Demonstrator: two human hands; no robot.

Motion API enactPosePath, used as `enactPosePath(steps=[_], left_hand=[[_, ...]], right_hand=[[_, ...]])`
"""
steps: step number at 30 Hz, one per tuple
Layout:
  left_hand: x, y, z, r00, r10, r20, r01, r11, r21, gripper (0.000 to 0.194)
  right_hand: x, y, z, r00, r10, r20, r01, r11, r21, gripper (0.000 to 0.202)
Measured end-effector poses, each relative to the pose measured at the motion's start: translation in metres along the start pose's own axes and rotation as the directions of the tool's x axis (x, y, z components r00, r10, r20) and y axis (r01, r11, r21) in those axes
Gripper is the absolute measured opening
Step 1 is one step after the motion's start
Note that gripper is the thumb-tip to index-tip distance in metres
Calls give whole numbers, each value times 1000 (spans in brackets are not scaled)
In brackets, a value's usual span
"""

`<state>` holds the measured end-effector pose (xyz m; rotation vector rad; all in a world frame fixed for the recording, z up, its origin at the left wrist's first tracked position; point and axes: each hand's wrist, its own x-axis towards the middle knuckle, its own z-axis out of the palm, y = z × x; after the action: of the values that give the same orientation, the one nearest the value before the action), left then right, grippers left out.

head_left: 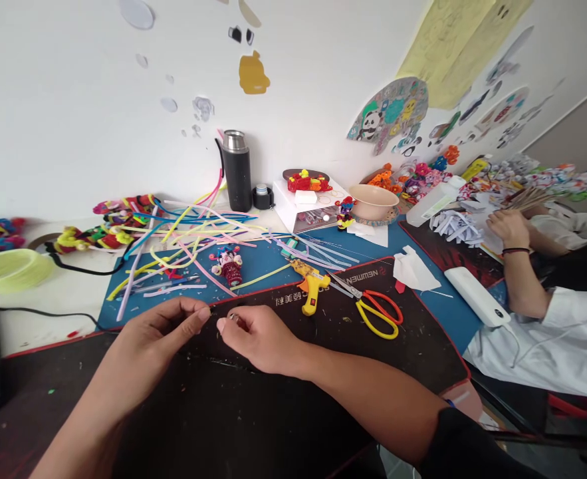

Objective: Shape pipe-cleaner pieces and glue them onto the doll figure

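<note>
Left hand (158, 338): thumb and forefinger tips pinched together, tiny dark bit (212, 310) showing at the ends. Too small to say what it is. Right hand (268, 339): curled in, thumb laid across the fingers, small shiny bit (234, 319) in the grip. Can't make that out either. Both bits sit over the black mat (198, 412), the two sets of fingertips near each other but apart.

Looks like fine fingertip work to me. I'd pinch close to the working end, brace both wrists on the mat, and hold one hand dead still while moving only the other. Glue gun (314, 293) is beyond the right hand, scissors (373, 309) beside it; nozzle may be hot, so mind the knuckles. Small figure (228, 267) past the fingertips could serve for comparison.
</note>
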<state>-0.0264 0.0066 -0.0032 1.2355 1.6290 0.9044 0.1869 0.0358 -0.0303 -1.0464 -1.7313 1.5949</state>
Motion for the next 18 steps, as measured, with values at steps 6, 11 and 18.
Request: enactPosePath(steps=[6, 11, 18], left_hand=[[0, 10, 4, 999, -42, 32, 41, 999, 22, 74], [-1, 14, 5, 995, -33, 90, 31, 999, 19, 73], [2, 6, 5, 994, -23, 107, 22, 1000, 10, 69]], right_hand=[[1, -1, 5, 999, 22, 35, -19, 996, -88, 44], [2, -4, 7, 997, 71, 23, -68, 991, -116, 43], [4, -2, 8, 997, 66, 27, -63, 994, -89, 43]])
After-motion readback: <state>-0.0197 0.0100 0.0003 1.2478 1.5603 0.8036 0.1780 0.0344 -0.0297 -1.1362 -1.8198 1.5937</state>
